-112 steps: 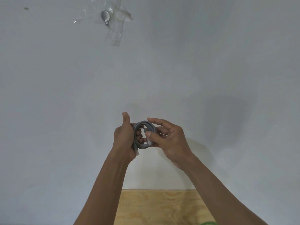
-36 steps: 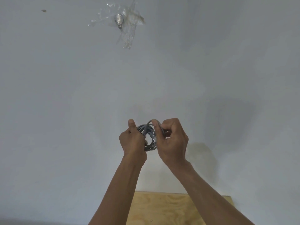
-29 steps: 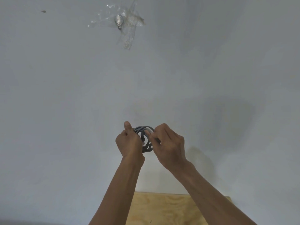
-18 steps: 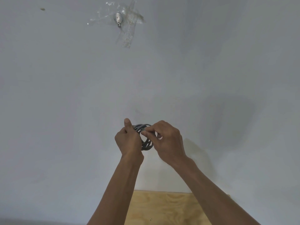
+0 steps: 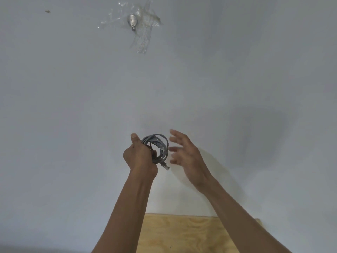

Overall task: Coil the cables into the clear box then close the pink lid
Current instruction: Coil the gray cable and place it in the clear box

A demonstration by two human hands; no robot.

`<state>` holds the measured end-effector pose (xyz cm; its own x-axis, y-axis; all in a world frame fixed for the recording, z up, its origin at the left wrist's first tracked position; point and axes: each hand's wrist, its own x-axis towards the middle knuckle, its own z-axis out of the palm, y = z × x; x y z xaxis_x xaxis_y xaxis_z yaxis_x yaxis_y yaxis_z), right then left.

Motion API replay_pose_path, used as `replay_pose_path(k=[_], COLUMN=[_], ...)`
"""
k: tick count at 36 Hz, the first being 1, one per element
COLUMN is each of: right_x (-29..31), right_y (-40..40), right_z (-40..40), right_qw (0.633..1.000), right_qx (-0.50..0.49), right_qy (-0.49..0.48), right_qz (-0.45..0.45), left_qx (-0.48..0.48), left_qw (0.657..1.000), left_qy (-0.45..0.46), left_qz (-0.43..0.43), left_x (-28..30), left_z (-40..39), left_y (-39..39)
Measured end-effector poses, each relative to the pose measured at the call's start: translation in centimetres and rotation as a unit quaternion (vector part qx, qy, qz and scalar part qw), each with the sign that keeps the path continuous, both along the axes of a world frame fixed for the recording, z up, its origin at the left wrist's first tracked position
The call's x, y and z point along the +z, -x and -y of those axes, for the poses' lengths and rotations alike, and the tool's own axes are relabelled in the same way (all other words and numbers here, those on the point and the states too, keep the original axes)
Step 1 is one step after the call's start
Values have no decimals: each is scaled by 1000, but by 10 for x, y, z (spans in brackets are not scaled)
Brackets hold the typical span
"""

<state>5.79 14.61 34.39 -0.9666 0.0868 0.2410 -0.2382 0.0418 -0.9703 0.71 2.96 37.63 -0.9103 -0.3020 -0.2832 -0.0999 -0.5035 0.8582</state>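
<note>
A grey cable (image 5: 159, 147) wound into a small coil is held up in front of a pale wall. My left hand (image 5: 139, 156) grips the coil's left side, thumb pointing up. A plug end of the cable hangs out at the coil's lower right. My right hand (image 5: 186, 156) hovers just right of the coil with fingers spread, not touching it. The clear box and the pink lid are out of view.
A plywood tabletop (image 5: 182, 234) shows at the bottom edge between my forearms. High on the wall, a small metal fitting (image 5: 132, 21) is stuck under strips of clear tape.
My right hand has let go of the coil and opened, moving slightly right. The left hand keeps holding the coil, which now shows fully.
</note>
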Motion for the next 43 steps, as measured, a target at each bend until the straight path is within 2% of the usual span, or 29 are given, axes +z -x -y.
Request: replay_pose_path(k=[4,9,15,20,23,27,29,32,35,40,43], right_x=[-14,-17,-9,3,10,13,12,9,6,-7,-10], right_y=[-5,-7,-20,-24,-22,-15,-11,-8,-9,-7,-6], right_z=[8,16,9,9,12,15,16,18,19,21,24], right_qw=[997,996,974,954,962,988,990,990,985,940,963], right_qx=[-17,-56,9,-21,-45,-77,-97,-99,-94,-226,-211], right_qy=[-65,-68,-222,-299,-257,-105,-64,-71,-123,-212,-155], right_qz=[23,31,48,-21,-77,-79,-77,-68,-74,-144,-64], left_qx=[15,19,70,68,66,45,29,21,18,-2,-18], left_qw=[1000,1000,997,991,988,986,988,990,993,997,998], left_qy=[-13,-4,28,106,131,152,147,136,115,71,63], left_qz=[-6,-18,-20,-34,-39,-48,-45,-34,-24,-17,-17], left_x=[2,2,-3,-12,-15,-17,-18,-21,-22,-17,-17], left_z=[1,0,6,6,3,-4,-6,-6,-5,-5,-7], left_y=[5,5,11,11,10,6,5,5,3,-3,-5])
